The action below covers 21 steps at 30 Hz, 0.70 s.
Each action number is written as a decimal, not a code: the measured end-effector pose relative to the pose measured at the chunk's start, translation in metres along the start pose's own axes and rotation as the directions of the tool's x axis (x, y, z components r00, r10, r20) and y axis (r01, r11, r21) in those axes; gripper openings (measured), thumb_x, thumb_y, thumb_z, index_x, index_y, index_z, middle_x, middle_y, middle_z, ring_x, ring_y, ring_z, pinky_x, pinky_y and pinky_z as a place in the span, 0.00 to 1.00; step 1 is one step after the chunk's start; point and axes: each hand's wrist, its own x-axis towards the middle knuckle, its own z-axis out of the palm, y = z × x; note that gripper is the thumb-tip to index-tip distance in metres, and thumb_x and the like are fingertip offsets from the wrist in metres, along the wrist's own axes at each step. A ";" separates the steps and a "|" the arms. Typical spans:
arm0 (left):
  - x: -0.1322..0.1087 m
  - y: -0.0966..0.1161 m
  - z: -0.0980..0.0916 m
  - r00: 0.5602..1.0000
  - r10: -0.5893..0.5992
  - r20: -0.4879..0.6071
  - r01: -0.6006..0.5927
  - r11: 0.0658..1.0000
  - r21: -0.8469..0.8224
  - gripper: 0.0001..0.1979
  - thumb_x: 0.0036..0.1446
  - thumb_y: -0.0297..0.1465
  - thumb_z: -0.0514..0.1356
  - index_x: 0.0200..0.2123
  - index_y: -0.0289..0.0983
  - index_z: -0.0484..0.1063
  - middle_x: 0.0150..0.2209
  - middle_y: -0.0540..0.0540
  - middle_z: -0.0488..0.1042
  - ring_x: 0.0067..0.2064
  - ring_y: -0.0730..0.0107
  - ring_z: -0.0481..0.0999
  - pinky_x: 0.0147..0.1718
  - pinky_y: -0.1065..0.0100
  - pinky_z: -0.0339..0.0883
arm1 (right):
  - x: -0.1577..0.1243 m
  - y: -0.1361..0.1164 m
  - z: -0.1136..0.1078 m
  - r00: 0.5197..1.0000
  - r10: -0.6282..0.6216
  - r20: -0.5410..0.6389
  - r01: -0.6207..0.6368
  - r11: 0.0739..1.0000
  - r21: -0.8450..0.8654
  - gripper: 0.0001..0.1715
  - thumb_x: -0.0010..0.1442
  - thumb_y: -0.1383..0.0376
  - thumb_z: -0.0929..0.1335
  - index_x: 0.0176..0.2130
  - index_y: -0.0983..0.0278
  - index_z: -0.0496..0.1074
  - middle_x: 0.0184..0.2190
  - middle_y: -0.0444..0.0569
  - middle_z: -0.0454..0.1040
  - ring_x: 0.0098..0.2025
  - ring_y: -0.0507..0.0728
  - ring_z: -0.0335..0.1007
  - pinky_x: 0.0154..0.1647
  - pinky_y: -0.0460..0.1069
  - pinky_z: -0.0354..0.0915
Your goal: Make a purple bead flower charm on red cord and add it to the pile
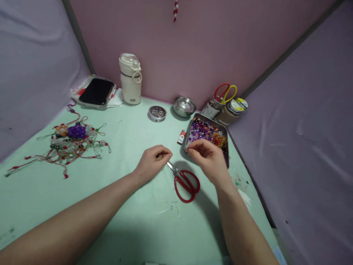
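Note:
Thumb and fingers of my left hand (153, 162) are pinched together above the table's middle; a small brownish bit shows in the curl, too small to name. Just below its fingertips lie scissors with red handles (187, 186), the blades partly hidden by that hand. My right hand (208, 158) is also closed in a pinch, over the near left edge of a metal tray (227, 154) of beads. What its fingertips hold is too fine to make out. Purple, clear and orange beads (202, 130) fill the tray, with yellow-orange thread (220, 140) at its right.
Beaded ornaments with red cords (71, 145) lie in a heap at left. Along the back stand a phone (97, 91), a cream bottle (131, 82), a round clear case (157, 113), a steel bowl (184, 107) and jars (230, 112), one holding scissors. A lighter (181, 137) sits beside the tray.

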 end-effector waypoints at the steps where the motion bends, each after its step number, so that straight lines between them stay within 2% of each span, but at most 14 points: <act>1: 0.000 0.000 0.000 1.000 0.015 -0.012 -0.015 1.000 -0.001 0.06 0.55 0.32 0.59 0.30 0.38 0.75 0.27 0.50 0.73 0.29 0.73 0.70 0.31 0.69 0.64 | -0.006 0.006 0.009 0.997 0.081 -0.007 -0.080 0.991 0.111 0.06 0.52 0.63 0.71 0.33 0.62 0.73 0.28 0.44 0.75 0.30 0.52 0.69 0.33 0.48 0.65; 4: -0.002 0.000 0.000 0.997 0.054 -0.062 -0.055 0.998 -0.017 0.07 0.55 0.32 0.59 0.29 0.37 0.75 0.26 0.50 0.72 0.28 0.73 0.68 0.29 0.70 0.62 | -0.016 0.024 0.031 0.966 0.260 -0.006 -0.241 0.905 0.351 0.08 0.49 0.63 0.73 0.32 0.62 0.74 0.28 0.43 0.76 0.29 0.51 0.68 0.31 0.47 0.64; 9: -0.006 0.006 -0.002 0.989 0.098 -0.110 -0.100 0.995 -0.010 0.06 0.55 0.31 0.59 0.28 0.37 0.74 0.26 0.51 0.70 0.28 0.74 0.67 0.29 0.70 0.61 | -0.016 0.037 0.044 0.940 0.340 0.024 -0.295 0.775 0.558 0.12 0.44 0.64 0.77 0.32 0.63 0.76 0.29 0.43 0.76 0.29 0.49 0.69 0.31 0.45 0.64; 13: -0.007 0.008 -0.004 0.989 0.119 -0.084 -0.118 0.993 0.020 0.06 0.56 0.30 0.58 0.29 0.37 0.74 0.26 0.50 0.71 0.28 0.74 0.67 0.30 0.70 0.62 | -0.017 0.040 0.046 0.934 0.353 0.052 -0.309 0.729 0.611 0.13 0.43 0.65 0.77 0.32 0.63 0.76 0.29 0.43 0.77 0.28 0.49 0.69 0.30 0.45 0.65; 21: -0.006 0.004 -0.002 0.984 0.165 -0.071 -0.162 0.985 0.051 0.06 0.57 0.29 0.58 0.30 0.37 0.74 0.27 0.50 0.71 0.28 0.74 0.68 0.30 0.71 0.62 | -0.018 0.043 0.046 0.937 0.346 0.048 -0.303 0.739 0.601 0.13 0.43 0.64 0.78 0.31 0.63 0.76 0.30 0.45 0.78 0.29 0.49 0.71 0.29 0.44 0.67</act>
